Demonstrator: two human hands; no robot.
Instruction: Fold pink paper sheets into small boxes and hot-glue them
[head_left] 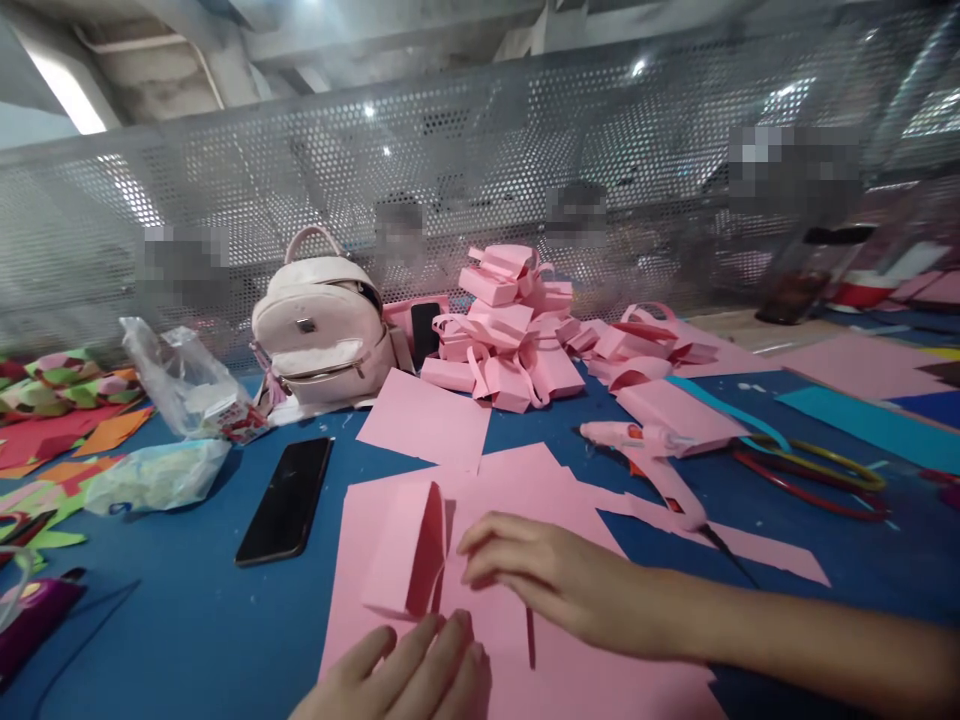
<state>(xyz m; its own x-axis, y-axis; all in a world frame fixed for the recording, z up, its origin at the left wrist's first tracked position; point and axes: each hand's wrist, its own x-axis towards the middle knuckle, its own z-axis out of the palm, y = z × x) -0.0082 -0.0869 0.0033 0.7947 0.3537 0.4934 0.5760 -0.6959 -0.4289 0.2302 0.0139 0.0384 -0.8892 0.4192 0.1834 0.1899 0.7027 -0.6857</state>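
Note:
A folded pink paper bag (401,550) stands on pink paper sheets (555,490), its dark open side facing right. Just below it, my left hand (405,670) rests with fingers stretched out, holding nothing; the bottom edge of the view cuts it off. From the right comes my right hand (555,575), fingers bent and drawn together beside the bag's opening. A narrow pink paper strip (531,640), seen nearly edge-on, sticks out from under that hand and seems to be in its grip; the fingers hide the rest.
A pink glue gun (660,465) lies right of the sheets, tape rings (817,475) beyond it. Finished pink paper bags (510,340) are heaped behind, next to a pale backpack (322,330). A black phone (286,500) and plastic bag (161,475) lie left. Perforated metal (480,130) closes off the back.

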